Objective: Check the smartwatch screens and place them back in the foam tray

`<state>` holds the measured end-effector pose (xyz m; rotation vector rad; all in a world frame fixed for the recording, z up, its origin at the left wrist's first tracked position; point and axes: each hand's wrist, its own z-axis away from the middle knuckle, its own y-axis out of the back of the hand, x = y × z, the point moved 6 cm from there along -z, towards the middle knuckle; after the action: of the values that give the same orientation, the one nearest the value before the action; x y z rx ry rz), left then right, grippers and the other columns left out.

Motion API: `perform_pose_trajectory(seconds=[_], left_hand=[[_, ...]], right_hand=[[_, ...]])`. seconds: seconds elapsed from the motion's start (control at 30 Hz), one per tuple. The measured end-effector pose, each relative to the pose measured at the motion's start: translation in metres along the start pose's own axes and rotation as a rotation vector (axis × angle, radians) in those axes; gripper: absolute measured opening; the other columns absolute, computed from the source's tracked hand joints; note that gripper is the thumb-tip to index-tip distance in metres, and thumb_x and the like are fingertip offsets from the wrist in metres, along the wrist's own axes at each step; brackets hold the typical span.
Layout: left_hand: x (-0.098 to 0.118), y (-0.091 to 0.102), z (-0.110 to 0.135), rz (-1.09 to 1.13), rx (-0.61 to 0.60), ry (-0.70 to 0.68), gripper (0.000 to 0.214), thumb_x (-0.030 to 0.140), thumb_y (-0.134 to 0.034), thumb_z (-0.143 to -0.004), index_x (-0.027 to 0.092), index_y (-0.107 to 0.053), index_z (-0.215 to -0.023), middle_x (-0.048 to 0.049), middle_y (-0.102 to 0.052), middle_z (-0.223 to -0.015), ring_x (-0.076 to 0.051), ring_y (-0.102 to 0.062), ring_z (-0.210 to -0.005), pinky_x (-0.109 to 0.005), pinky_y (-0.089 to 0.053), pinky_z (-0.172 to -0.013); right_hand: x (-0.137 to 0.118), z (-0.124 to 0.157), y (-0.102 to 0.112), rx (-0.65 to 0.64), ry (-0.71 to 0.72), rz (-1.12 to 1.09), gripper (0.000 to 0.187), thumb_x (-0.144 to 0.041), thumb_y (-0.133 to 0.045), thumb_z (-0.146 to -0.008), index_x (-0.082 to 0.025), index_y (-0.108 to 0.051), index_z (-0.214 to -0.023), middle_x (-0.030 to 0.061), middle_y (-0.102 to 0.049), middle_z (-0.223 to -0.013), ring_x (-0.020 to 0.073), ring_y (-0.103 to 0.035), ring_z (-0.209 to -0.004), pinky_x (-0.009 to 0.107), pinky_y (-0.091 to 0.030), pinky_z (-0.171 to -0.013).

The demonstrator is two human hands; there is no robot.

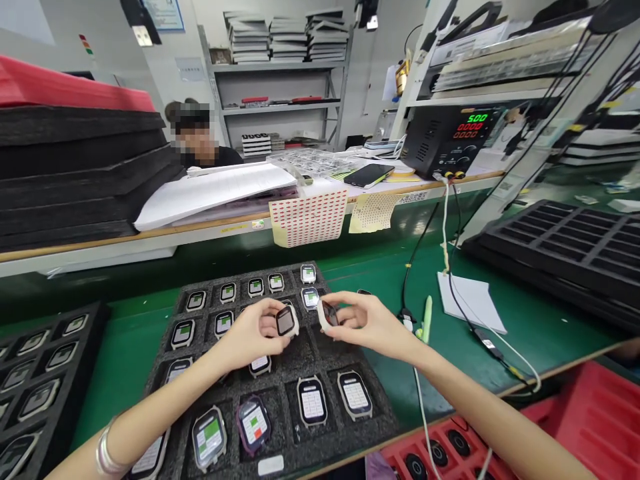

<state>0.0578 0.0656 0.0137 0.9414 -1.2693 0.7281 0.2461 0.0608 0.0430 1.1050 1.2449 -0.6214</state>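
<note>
A black foam tray (280, 383) lies in front of me on the green bench, with several smartwatch bodies in its pockets. My left hand (253, 333) is closed on a white-cased watch body (287, 322) with a dark screen, held just above the tray's middle. My right hand (363, 322) is closed on a second watch body (327, 314), tilted towards the first; the two almost touch. Watches in the near row, such as the white-cased watch (312, 401), show lit screens.
Another foam tray (37, 387) with watches sits at the left. A black empty tray (565, 247) is at the right, a red tray (575, 420) at the near right. Cables (453, 293), a green pen (427, 319) and white paper (470, 300) lie right of my hands. A person sits behind the far bench.
</note>
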Motion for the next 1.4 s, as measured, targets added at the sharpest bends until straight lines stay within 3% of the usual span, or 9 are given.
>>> perform_pose_trajectory(seconds=[0.07, 0.17, 0.33, 0.47, 0.63, 0.8, 1.0, 1.27, 1.4], left_hand=[[0.002, 0.005, 0.002, 0.246, 0.039, 0.034, 0.041, 0.012, -0.071, -0.064, 0.017, -0.05, -0.099, -0.0029, -0.061, -0.091, -0.013, -0.062, -0.077, -0.026, -0.047, -0.072], [0.009, 0.008, 0.007, 0.512, 0.074, 0.032, 0.042, 0.001, -0.07, -0.058, 0.018, -0.053, -0.092, -0.0011, -0.062, -0.091, -0.009, -0.057, -0.072, -0.019, -0.042, -0.064], [0.003, 0.002, 0.016, 0.638, 0.06, 0.093, 0.044, -0.004, -0.058, -0.054, 0.02, -0.052, -0.091, -0.0005, -0.065, -0.091, -0.007, -0.046, -0.061, -0.018, -0.033, -0.052], [-0.011, 0.005, 0.016, 0.593, 0.132, 0.154, 0.048, -0.002, -0.053, -0.052, 0.019, -0.056, -0.095, 0.001, -0.064, -0.08, -0.008, -0.045, -0.059, -0.02, -0.033, -0.053], [-0.015, 0.005, 0.017, 0.689, 0.118, 0.228, 0.046, 0.001, -0.055, -0.054, 0.018, -0.062, -0.096, -0.0008, -0.064, -0.081, -0.014, -0.056, -0.072, -0.025, -0.042, -0.066], [-0.01, 0.0, 0.019, 0.9, 0.003, 0.261, 0.034, 0.006, -0.054, -0.064, 0.014, -0.063, -0.096, -0.0082, -0.067, -0.091, -0.024, -0.064, -0.089, -0.036, -0.047, -0.08], [0.002, -0.002, 0.017, 0.807, 0.029, 0.129, 0.029, 0.013, -0.056, -0.08, 0.013, -0.059, -0.109, -0.0129, -0.068, -0.099, -0.028, -0.064, -0.097, -0.046, -0.046, -0.09], [0.008, -0.004, 0.017, 0.631, 0.022, 0.016, 0.02, 0.024, -0.055, -0.089, 0.015, -0.056, -0.107, -0.0061, -0.064, -0.079, -0.017, -0.064, -0.069, -0.029, -0.053, -0.059], [0.012, -0.003, 0.019, 0.716, 0.026, -0.017, 0.02, 0.019, -0.051, -0.089, 0.013, -0.057, -0.107, -0.0088, -0.064, -0.086, -0.02, -0.064, -0.077, -0.032, -0.054, -0.064]], right_hand=[[0.0, -0.002, -0.007, -0.019, -0.02, -0.308, 0.064, -0.03, -0.077, -0.071, -0.012, -0.049, -0.126, 0.0091, -0.062, -0.098, 0.0198, -0.067, -0.071, 0.031, -0.055, -0.057], [0.002, -0.007, -0.02, -0.023, -0.022, -0.493, 0.062, -0.023, -0.079, -0.069, -0.01, -0.052, -0.123, 0.0068, -0.063, -0.086, 0.0177, -0.065, -0.072, 0.024, -0.053, -0.052], [0.005, -0.009, -0.035, 0.009, -0.016, -0.449, 0.054, -0.017, -0.077, -0.07, -0.019, -0.051, -0.117, 0.0034, -0.06, -0.093, 0.0071, -0.056, -0.054, 0.013, -0.044, -0.037], [0.0, -0.006, -0.04, 0.01, -0.01, -0.46, 0.06, -0.018, -0.074, -0.072, -0.021, -0.046, -0.125, 0.0048, -0.059, -0.097, 0.0083, -0.057, -0.056, 0.013, -0.043, -0.036], [-0.005, -0.005, -0.038, 0.08, 0.03, -0.446, 0.037, -0.029, -0.06, -0.086, -0.019, -0.053, -0.121, 0.0054, -0.063, -0.089, 0.0105, -0.06, -0.053, 0.017, -0.043, -0.037], [-0.005, -0.007, -0.037, 0.196, 0.066, -0.336, 0.028, -0.035, -0.062, -0.086, -0.019, -0.06, -0.108, 0.0017, -0.062, -0.075, 0.0097, -0.058, -0.044, 0.017, -0.038, -0.034], [-0.017, -0.001, -0.035, 0.182, 0.099, -0.319, 0.032, -0.041, -0.056, -0.089, -0.02, -0.061, -0.113, 0.005, -0.065, -0.081, 0.0143, -0.062, -0.051, 0.022, -0.046, -0.039], [-0.022, 0.011, -0.037, 0.137, 0.096, -0.327, 0.028, -0.037, -0.057, -0.089, -0.021, -0.063, -0.112, 0.0058, -0.069, -0.084, 0.0119, -0.059, -0.043, 0.023, -0.051, -0.04], [-0.023, 0.015, -0.039, 0.125, 0.102, -0.363, 0.027, -0.033, -0.058, -0.09, -0.021, -0.062, -0.114, 0.0054, -0.068, -0.081, 0.013, -0.062, -0.048, 0.021, -0.051, -0.042]])
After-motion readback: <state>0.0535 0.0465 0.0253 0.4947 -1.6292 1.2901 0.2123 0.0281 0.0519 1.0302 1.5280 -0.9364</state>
